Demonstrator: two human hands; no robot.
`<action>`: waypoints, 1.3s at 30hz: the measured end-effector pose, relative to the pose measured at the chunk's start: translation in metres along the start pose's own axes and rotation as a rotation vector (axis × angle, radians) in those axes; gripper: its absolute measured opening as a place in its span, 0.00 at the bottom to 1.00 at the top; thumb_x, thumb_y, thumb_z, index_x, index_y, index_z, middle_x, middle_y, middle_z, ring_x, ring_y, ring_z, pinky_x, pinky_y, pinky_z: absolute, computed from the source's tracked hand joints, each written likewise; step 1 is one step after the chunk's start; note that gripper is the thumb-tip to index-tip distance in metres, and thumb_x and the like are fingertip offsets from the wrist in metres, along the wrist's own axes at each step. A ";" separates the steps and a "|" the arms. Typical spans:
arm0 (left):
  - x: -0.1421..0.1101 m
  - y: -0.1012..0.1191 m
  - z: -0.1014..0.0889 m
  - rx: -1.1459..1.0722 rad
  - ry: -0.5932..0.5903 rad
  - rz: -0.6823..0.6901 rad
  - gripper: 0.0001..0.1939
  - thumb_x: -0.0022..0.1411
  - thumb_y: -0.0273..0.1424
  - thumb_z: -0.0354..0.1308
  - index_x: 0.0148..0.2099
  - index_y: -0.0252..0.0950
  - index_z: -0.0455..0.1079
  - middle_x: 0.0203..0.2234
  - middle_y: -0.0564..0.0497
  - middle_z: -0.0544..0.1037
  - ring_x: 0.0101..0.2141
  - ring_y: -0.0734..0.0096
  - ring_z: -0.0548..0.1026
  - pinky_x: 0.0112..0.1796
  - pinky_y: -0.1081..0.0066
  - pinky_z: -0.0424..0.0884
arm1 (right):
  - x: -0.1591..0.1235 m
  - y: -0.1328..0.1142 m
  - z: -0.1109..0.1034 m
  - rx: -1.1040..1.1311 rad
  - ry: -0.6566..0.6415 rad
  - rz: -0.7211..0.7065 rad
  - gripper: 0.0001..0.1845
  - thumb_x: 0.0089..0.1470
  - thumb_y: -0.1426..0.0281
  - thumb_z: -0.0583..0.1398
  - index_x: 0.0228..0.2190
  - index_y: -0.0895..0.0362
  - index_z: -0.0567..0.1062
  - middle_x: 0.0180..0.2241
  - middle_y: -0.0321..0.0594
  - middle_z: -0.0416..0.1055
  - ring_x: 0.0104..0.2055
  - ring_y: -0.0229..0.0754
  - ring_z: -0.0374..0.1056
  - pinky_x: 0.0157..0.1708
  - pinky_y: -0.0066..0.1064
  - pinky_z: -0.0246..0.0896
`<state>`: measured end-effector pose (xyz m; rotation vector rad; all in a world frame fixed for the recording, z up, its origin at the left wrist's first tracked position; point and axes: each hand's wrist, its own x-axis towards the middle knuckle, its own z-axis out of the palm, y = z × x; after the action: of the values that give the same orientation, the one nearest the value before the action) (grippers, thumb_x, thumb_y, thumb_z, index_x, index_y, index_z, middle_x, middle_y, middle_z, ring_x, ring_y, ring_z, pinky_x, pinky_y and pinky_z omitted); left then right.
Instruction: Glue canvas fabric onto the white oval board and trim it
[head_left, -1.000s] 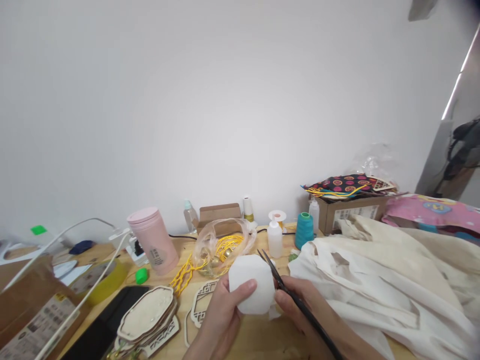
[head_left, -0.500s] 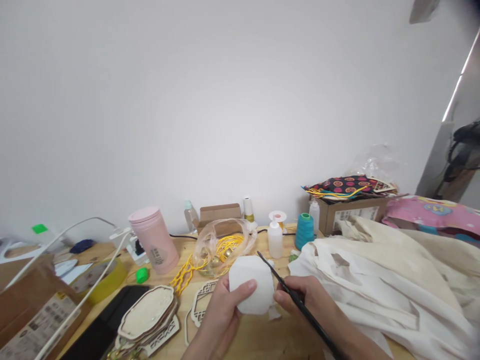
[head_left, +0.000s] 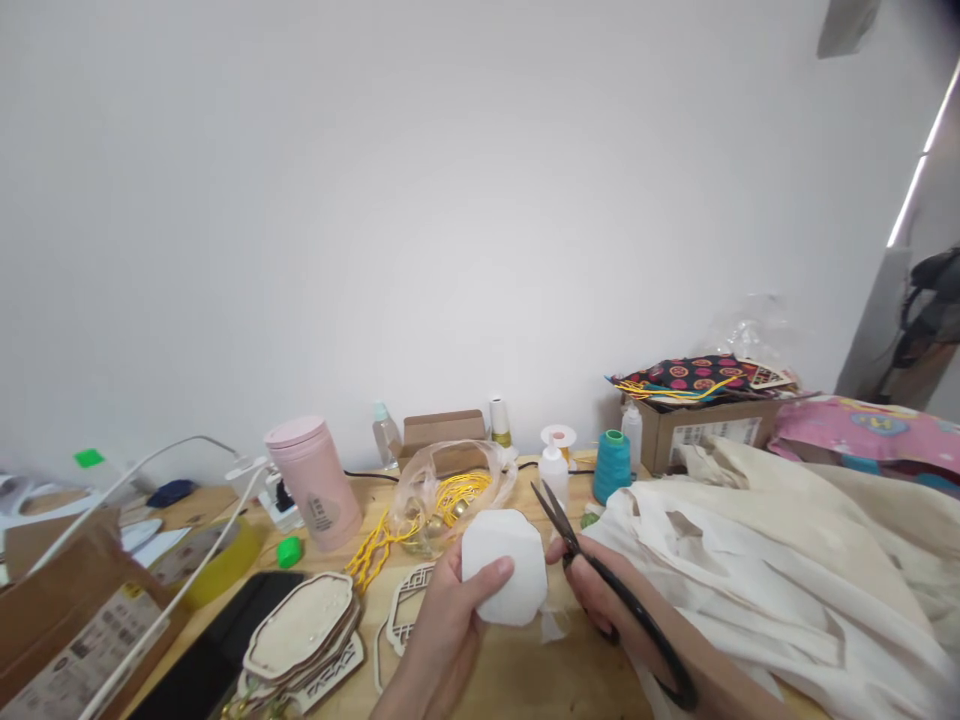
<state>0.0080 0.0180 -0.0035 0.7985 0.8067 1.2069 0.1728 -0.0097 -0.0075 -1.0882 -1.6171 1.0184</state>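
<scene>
My left hand (head_left: 461, 610) grips a white cloth-like piece (head_left: 504, 575) with a wavy, rounded-corner outline, its thumb pressed flat on the front. My right hand (head_left: 600, 590) holds black-handled scissors (head_left: 559, 515), blades slightly parted and pointing up and left, just right of the white piece and apart from it. Below its lower right edge is a small white scrap (head_left: 553, 625). Left of my left hand lie a wooden lattice frame (head_left: 405, 605) and a stack of scalloped wooden panels (head_left: 300, 628).
Behind stand a pink tumbler (head_left: 315, 485), a white squeeze bottle (head_left: 553, 470), a teal thread cone (head_left: 612, 468) and a plastic bag (head_left: 450, 490) with yellow cords. White fabric (head_left: 750, 560) heaps at right. A black phone (head_left: 214, 650) and tape roll (head_left: 210, 565) lie left.
The scissors have turned in my right hand and moved off the white piece's edge; their blades now show apart. The white piece's upper right corner looks rounder.
</scene>
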 end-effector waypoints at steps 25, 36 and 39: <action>-0.005 -0.003 0.006 -0.005 0.016 0.010 0.24 0.39 0.25 0.65 0.40 0.34 0.62 0.27 0.49 0.76 0.25 0.69 0.73 0.26 0.70 0.69 | -0.002 -0.005 -0.004 -0.773 0.159 -0.106 0.13 0.43 0.58 0.61 0.26 0.56 0.72 0.19 0.33 0.62 0.21 0.39 0.58 0.21 0.27 0.50; -0.004 -0.002 0.001 0.069 0.043 0.060 0.23 0.39 0.25 0.65 0.41 0.33 0.64 0.28 0.50 0.77 0.27 0.69 0.73 0.28 0.69 0.69 | 0.003 -0.003 -0.014 -0.738 0.126 -0.055 0.14 0.47 0.60 0.57 0.20 0.57 0.71 0.19 0.35 0.63 0.22 0.40 0.59 0.23 0.29 0.49; -0.003 0.000 0.003 0.093 0.080 0.089 0.23 0.38 0.26 0.65 0.41 0.32 0.66 0.29 0.47 0.77 0.28 0.69 0.73 0.29 0.69 0.69 | 0.007 -0.006 -0.013 -0.393 0.123 0.072 0.14 0.45 0.61 0.56 0.18 0.57 0.68 0.16 0.31 0.56 0.21 0.37 0.54 0.21 0.27 0.46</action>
<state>0.0096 0.0145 -0.0018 0.8746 0.9057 1.2942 0.1831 -0.0032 0.0032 -1.4488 -1.7288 0.6761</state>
